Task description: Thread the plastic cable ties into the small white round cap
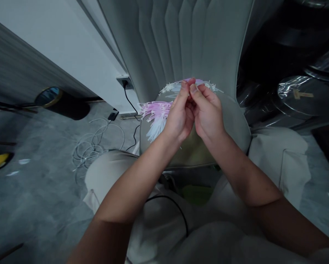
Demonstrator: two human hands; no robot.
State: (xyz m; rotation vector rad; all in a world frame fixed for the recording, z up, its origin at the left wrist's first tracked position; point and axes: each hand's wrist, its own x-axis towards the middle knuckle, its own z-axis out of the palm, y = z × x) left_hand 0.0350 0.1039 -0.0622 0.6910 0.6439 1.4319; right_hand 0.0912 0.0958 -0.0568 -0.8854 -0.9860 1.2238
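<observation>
My left hand (179, 113) and my right hand (208, 110) meet above the seat of a grey padded chair (230, 128). Both are closed, thumbs and fingertips pinched close together; whatever lies between them is too small or hidden to make out. A bundle of thin pink and pale plastic strands with small white ends (155, 113) lies on the seat left of my left hand, partly covered by it. Behind my fingertips lies a second bunch of similar strands (172, 88), pale and pink, spread along the back of the seat.
A coiled pale cable (90, 146) lies on the grey floor at the left. A black plug sits in a wall socket (124, 82). Beyond stands a dark cylinder (68, 106). Shiny wrapped round items (304, 95) are stacked at the right. My knees flank the chair.
</observation>
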